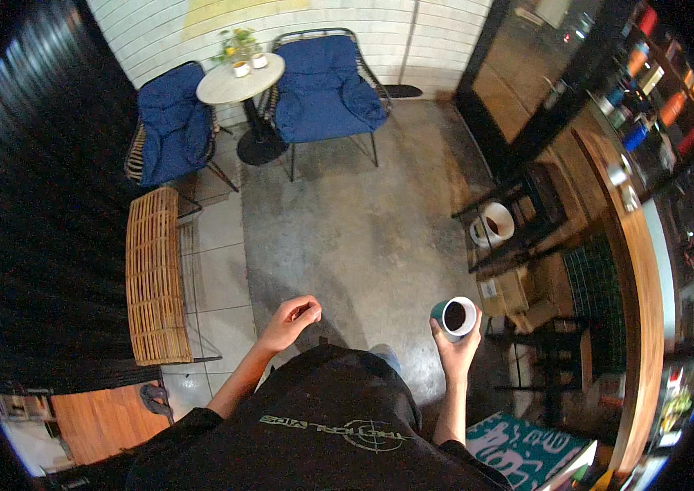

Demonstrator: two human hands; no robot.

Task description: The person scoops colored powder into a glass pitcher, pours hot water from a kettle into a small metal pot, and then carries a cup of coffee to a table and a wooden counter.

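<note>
- Right hand [458, 348]: the fingers and thumb are clamped around the sides of a cup [470, 316], green outside and white inside.
- The cup sits between thumb and fingers, its mouth facing up to the view; dark contents [454, 315] show inside.
- Left hand [288, 322]: well apart from the cup, fingers curled toward the palm; I cannot tell whether the tips meet the thumb.
- Counted beyond the hands: one cup held, one woven bench [153, 278] at left, two blue chairs [322, 86], one round table [220, 88] between them.
- On the table: two small white pots [240, 69], one near the middle, one toward the far edge; a leafy plant [237, 41] stands by that far edge.
- Right side: one white bucket [478, 231], partly behind dark bars; a wooden counter [637, 303] runs along, bent by the lens.
- Hard to make out: the blurred goods beyond the counter; a teal panel [527, 446], partly hidden by the right sleeve; dark footwear [154, 399] at lower left, its number unclear.
</note>
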